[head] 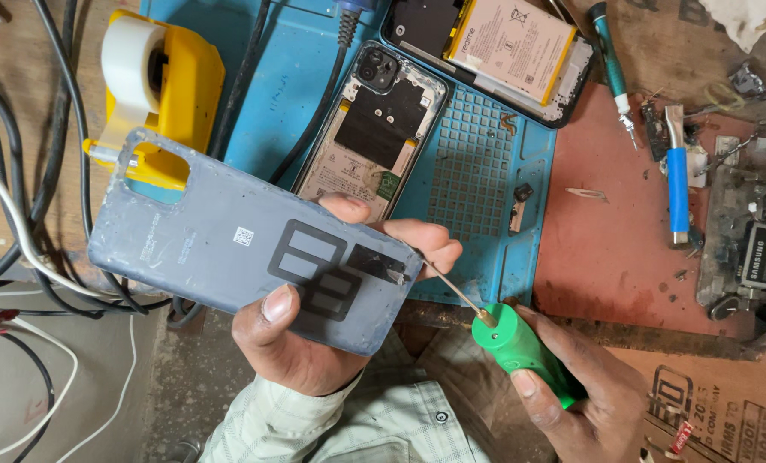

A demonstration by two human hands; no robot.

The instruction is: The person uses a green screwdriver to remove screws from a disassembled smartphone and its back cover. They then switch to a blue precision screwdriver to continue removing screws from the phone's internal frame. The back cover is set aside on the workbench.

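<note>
1. Far left: black and white cables point(23, 240) trail over the bench edge, beside a yellow tape dispenser point(156, 90) holding a white roll.
2. Left hand point(306, 343): clamped on the grey phone back cover point(246, 244), thumb on the inner face, fingers wrapped behind the right edge. The cover is held in the air above the bench, inner side up, camera cut-out toward the dispenser.
3. Centre: an opened phone point(374, 129) lies on the blue work mat point(486, 171); a second phone with an exposed battery point(507, 43) lies above and to its right.
4. Right hand point(572, 386): closed around the green handle of a thin-tipped tool point(516, 343). The metal tip meets the cover's right edge, close to the left fingertips.
5. Far right: a blue-handled tool point(676, 184) and loose metal parts rest on the red surface point(606, 249).
6. Risk, slip: excess force along the cover edge is likely to drive the tip into the left fingers.
7. Risk, cracking: levering against an unsupported cover may bend or split it.
8. Risk, dropping: the one-handed grip may let the cover fall onto the open phone.
</note>
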